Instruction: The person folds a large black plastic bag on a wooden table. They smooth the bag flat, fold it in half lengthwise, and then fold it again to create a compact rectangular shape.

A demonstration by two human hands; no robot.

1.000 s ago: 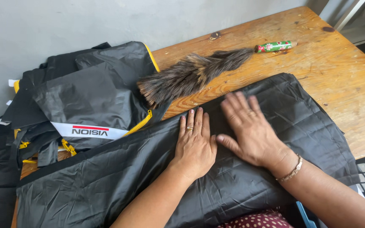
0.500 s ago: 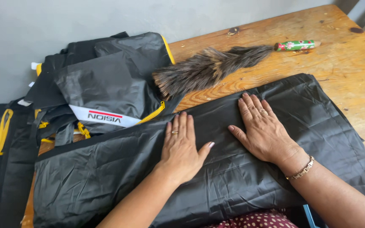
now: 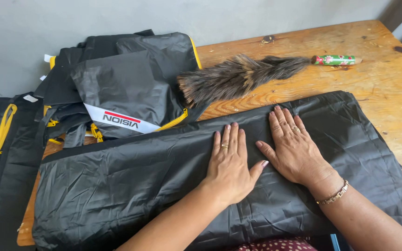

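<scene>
Near the feather duster (image 3: pixel 238 76), on its near side, both hands lie flat and open, gripping nothing: left hand (image 3: pixel 231 167) and right hand (image 3: pixel 294 146) press 1 folded black nylon sheet (image 3: pixel 117 186). Creases remain; the folding seems partway done.

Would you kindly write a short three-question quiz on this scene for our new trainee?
1. True or false: both hands lie flat on the black fabric sheet.
2. What lies beyond the sheet on the wooden table: A) scissors B) feather duster C) iron?
3. What colour is the duster's handle?

Key:
1. True; left hand, right hand.
2. B, the feather duster.
3. Green, with a small pattern.
</scene>
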